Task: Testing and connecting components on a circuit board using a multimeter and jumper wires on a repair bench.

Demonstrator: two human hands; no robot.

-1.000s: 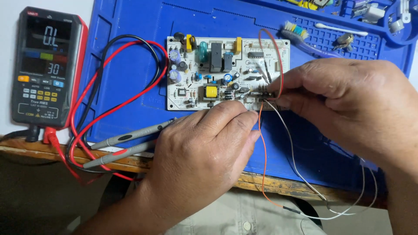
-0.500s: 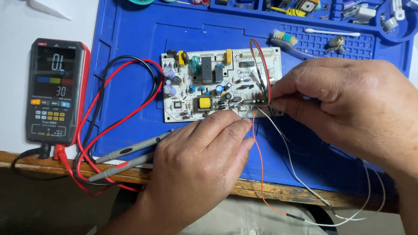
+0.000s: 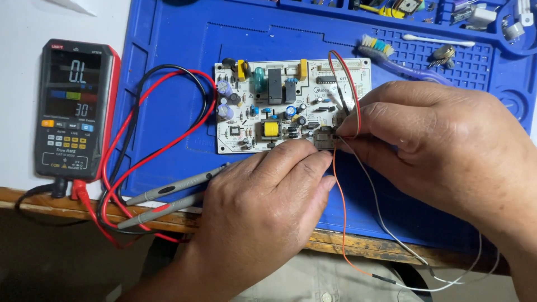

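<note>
fingertips of both hands are meeting at the lower right edge of a white circuit board (image 3: 279, 106), which is lying flat on a blue silicone work mat (image 3: 168, 50) on the bench. the left hand (image 3: 263, 218) is lying palm down with its fingers curled, the index and thumb tips pressing against a small dark connector (image 3: 324, 138) at the board's edge; whether it is truly gripping that part i cannot tell. the right hand (image 3: 442, 145) is closed in a pinch around thin wires, a red wire (image 3: 351, 84) looping up over the board and an orange wire (image 3: 339, 207) trailing down past the bench edge beside a grey one.

judging by this, the wiring at the connector looks like the step in hand and not finished: the leads are being held at the plug, not released. the two grey probes (image 3: 173, 193) are lying idle on the mat near the left wrist, so any measuring appears yet to come, though the multimeter (image 3: 75, 109) is already lit, standing well apart to the left.

the board is matte white, studded with a yellow transformer, blue cylindrical capacitors and black relays. the red and black test leads (image 3: 151, 123) are glossy and are curling in loose loops. the mat is rubbery with moulded ridges; a soft-bristled toothbrush (image 3: 391, 56) is resting near its top edge. the bench edge is worn wood.
</note>
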